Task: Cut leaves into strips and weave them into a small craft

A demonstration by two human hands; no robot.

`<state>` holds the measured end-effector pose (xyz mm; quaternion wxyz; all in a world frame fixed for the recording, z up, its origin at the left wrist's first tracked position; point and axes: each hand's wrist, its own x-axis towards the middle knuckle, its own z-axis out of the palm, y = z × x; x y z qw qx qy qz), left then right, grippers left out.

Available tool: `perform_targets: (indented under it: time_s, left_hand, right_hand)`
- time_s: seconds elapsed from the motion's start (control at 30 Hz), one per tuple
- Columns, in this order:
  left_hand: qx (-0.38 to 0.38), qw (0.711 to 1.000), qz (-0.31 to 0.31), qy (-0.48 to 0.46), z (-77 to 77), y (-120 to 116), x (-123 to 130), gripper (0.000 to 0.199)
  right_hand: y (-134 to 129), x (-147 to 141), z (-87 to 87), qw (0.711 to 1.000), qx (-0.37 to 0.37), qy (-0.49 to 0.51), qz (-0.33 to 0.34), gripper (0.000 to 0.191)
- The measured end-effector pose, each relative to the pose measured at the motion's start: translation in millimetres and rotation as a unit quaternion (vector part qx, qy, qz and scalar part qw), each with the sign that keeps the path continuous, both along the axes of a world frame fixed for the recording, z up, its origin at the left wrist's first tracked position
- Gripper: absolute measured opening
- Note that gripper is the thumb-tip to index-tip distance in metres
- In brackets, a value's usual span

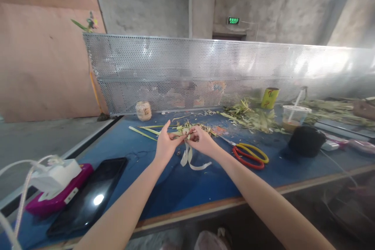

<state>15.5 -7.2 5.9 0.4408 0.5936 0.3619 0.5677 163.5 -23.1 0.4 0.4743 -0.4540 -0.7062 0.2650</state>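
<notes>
My left hand [166,143] and my right hand [203,141] meet over the middle of the blue table. Thumb and fingertips of both are pinched together on a pale ribbon-like strip [190,159], whose loose ends hang below and curl to the right. Whether a plant piece is also between the fingertips I cannot make out. Long green stems [143,133] reach out left of my left hand; their inner ends are hidden behind it. Behind the fingers lies a heap of plant trimmings [205,128]. Scissors [249,155] with one red and one yellow handle loop lie right of my right hand.
A perforated metal screen [164,58] closes the far edge. A phone [90,191] and a magenta power strip [63,197] lie front left. Leaves [249,116], a drink cup [294,116] and a black object [306,141] are at right. Another person's hand [363,108] shows far right.
</notes>
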Motion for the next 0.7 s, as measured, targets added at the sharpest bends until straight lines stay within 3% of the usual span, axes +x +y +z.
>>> perform_targets:
  time_s: [0.17,0.27,0.33,0.47,0.57,0.7]
  left_hand:
    - [-0.005,0.999,0.030,0.010,1.8,3,-2,0.096]
    - [-0.034,0.999,0.013,-0.020,5.0,1,-1,0.098]
    - [-0.057,0.997,-0.005,-0.043,6.7,-1,0,0.098]
    - [-0.102,0.992,-0.034,-0.065,7.5,-3,1,0.102]
    - [-0.127,0.988,-0.056,-0.070,6.9,-4,2,0.102]
    - [-0.136,0.983,-0.066,-0.104,7.0,-2,0,0.097]
  right_hand:
    - [-2,1,7.5,0.993,-0.115,0.027,0.015,0.023]
    - [-5,1,11.1,0.973,-0.213,0.071,0.051,0.030]
    - [-3,1,10.1,0.971,-0.224,0.077,0.043,0.032]
    - [5,8,4.2,0.994,-0.084,-0.031,-0.059,0.032]
    - [6,17,5.1,0.978,0.036,-0.171,-0.112,0.034]
    - [0,26,13.0,0.955,0.059,-0.263,-0.127,0.033]
